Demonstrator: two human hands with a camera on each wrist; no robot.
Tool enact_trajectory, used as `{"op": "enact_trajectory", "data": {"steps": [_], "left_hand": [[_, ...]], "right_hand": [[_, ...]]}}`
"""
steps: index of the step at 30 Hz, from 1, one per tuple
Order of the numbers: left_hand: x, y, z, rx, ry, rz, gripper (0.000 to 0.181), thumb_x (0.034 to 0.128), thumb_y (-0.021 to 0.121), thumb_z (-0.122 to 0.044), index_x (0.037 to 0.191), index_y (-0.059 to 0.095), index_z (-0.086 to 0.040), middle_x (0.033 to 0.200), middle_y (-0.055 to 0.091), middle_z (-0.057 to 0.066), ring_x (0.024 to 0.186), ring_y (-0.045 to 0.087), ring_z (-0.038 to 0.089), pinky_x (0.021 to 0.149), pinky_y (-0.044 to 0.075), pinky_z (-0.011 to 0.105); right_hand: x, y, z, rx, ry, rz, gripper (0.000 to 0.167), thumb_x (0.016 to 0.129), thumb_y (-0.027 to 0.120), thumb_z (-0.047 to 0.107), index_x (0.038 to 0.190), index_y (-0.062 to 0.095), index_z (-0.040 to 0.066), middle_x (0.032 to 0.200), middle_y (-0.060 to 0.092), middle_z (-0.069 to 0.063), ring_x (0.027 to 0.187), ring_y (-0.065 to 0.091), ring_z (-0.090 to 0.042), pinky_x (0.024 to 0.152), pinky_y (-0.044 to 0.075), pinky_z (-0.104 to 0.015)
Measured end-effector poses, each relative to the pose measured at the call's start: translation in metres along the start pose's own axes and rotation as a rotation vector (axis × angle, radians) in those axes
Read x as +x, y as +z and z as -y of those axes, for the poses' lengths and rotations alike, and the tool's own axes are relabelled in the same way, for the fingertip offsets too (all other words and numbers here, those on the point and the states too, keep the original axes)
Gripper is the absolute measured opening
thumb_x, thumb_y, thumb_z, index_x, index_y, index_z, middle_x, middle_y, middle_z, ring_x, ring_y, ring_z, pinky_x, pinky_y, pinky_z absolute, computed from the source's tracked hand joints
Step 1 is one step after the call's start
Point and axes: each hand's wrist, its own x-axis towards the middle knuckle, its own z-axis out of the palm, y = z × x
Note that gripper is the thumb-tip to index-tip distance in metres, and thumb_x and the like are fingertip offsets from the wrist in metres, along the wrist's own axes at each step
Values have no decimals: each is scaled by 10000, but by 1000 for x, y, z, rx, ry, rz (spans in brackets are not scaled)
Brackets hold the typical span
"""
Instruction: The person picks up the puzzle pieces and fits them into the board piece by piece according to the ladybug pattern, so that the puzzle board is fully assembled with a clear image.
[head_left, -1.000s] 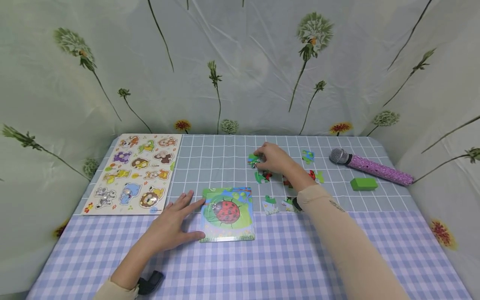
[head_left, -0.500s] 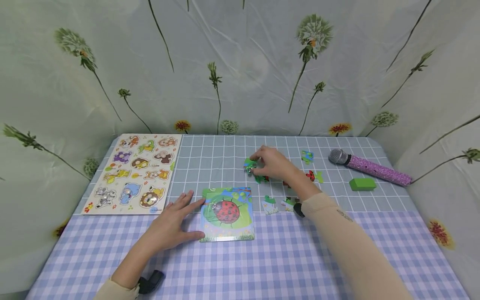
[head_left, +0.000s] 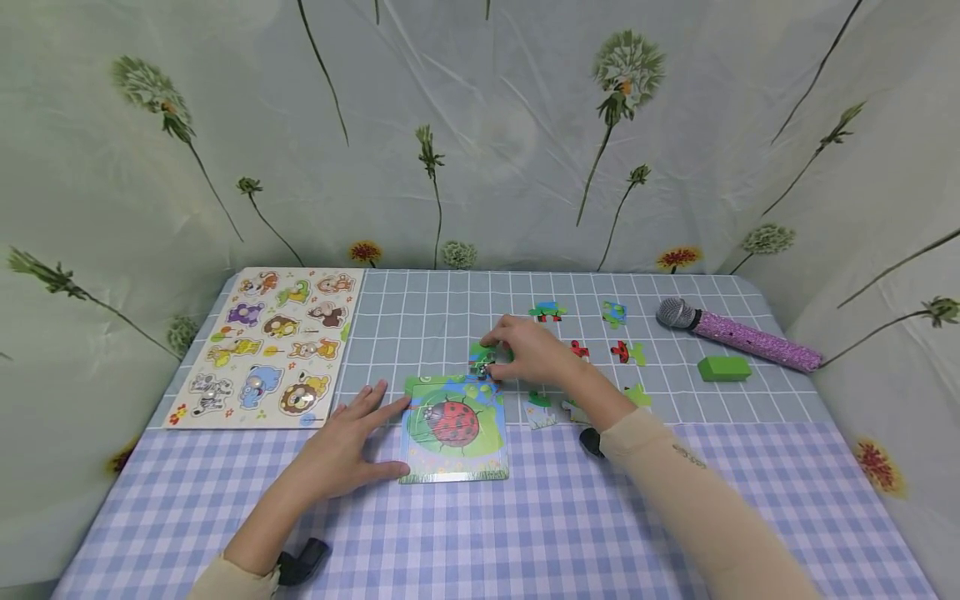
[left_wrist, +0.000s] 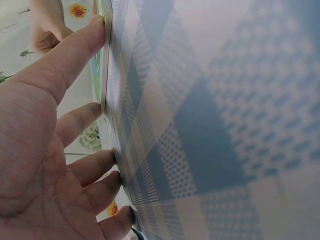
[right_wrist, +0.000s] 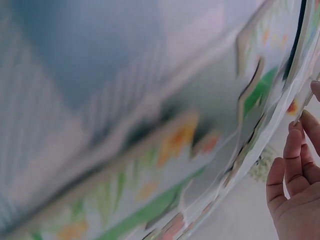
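A square ladybug puzzle board [head_left: 454, 427] lies at the middle of the table. My left hand [head_left: 341, 454] is spread at its left side, with thumb and index fingertip touching the edge; the left wrist view shows the thumb [left_wrist: 75, 55] against the thin board edge. Just beyond the board's top edge, my right hand [head_left: 528, 350] pinches a green and blue jigsaw piece [head_left: 478, 357] between thumb and fingers. The hand partly covers this piece. Right of the board lie loose jigsaw pieces, among them a grassy one [head_left: 540, 412] and a green and red one [head_left: 548, 312].
An animal peg puzzle [head_left: 262, 350] lies at the left. At the right are a purple glitter microphone [head_left: 750, 336] and a green block [head_left: 724, 368]. More jigsaw pieces, such as a blue-green one [head_left: 614, 313], lie between. A flowered curtain [head_left: 525, 125] hangs behind.
My right hand has moved left and nearer with the pinched jigsaw piece, up to the board's top edge, uncovering the green and red piece behind. The left hand stays put.
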Motion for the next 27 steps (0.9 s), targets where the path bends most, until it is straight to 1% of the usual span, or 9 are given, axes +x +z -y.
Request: {"op": "enact_trajectory", "data": {"steps": [3,6,10,15,18,23,27], "left_hand": [[0,0,0,-3,-3,-2,932,803,908,-548,1598,540,-229,1713,374,243,1573,356,523,1197,331,788],[-1,0,0,1,2,-7,934,802,900,-571,1596,544,-231,1707,384,249,1566,365,529,1187,335,796],[0,0,1,0,7,-11,935,800,898,-580,1593,548,-228,1703,391,251,1560,374,533,1177,343,802],[-1,1,2,-4,5,-9,928,811,899,-562,1601,537,-236,1716,375,234,1569,365,523,1184,343,796],[-1,2,3,-7,7,-11,926,812,896,-567,1600,538,-236,1714,379,236,1565,371,526,1181,346,796],[-2,3,3,-7,11,-10,933,810,884,-595,1599,539,-237,1706,386,246,1556,381,537,1172,354,800],[-2,3,3,-7,10,-10,929,814,883,-591,1599,539,-234,1708,383,246,1559,374,538,1176,351,797]], "right_hand": [[-2,4,7,-4,-21,4,414,946,790,260,1321,756,91,1199,699,-59,970,625,-187,838,557,-311],[-4,8,16,10,-42,14,414,938,798,255,1317,760,93,1208,704,-50,992,644,-179,858,571,-302],[-5,14,25,26,-74,33,404,929,807,249,1298,770,87,1201,717,-36,990,654,-168,854,573,-281],[-5,21,36,25,-106,56,387,917,828,236,1268,783,79,1190,734,-36,981,671,-155,867,580,-271],[-6,25,42,6,-112,66,389,912,843,253,1263,789,94,1187,739,-39,989,688,-153,869,594,-284],[-5,30,47,-63,-134,74,390,918,843,304,1261,799,123,1195,740,-36,1017,697,-162,875,603,-313],[-3,33,51,-115,-162,72,382,915,839,303,1249,805,119,1164,732,-40,1013,683,-176,883,592,-334]]}}
